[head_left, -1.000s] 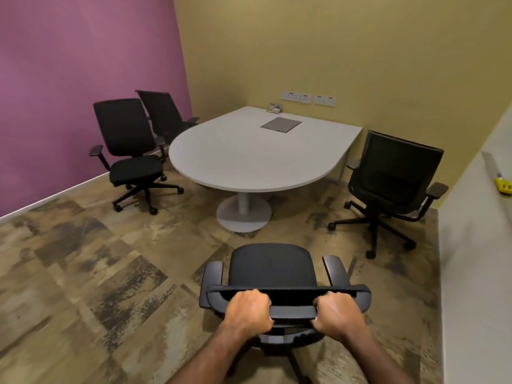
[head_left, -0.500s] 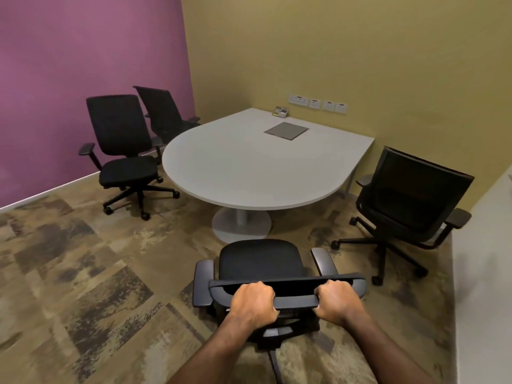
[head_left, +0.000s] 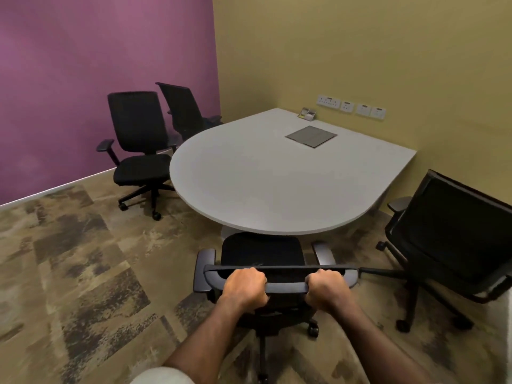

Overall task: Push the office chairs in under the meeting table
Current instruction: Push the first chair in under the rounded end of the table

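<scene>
A black office chair (head_left: 261, 250) stands right in front of me, its seat front just reaching the rounded near edge of the white meeting table (head_left: 249, 184). My left hand (head_left: 245, 286) and my right hand (head_left: 328, 289) both grip the top of its backrest. A second black chair (head_left: 454, 239) stands to the right of the table, turned away from it. At the left, near the purple wall, stand two more black chairs (head_left: 138, 151), the farther one (head_left: 185, 112) partly hidden behind the table's edge.
A grey square hatch (head_left: 311, 136) is set into the tabletop, with a small box (head_left: 307, 113) at the far edge. Wall sockets (head_left: 351, 106) line the yellow wall. Patterned brown carpet (head_left: 83, 273) covers the open floor to my left.
I have rolled the gripped chair forward; its seat now meets the table's near edge. The table and the other chairs loom larger as I walk closer.
</scene>
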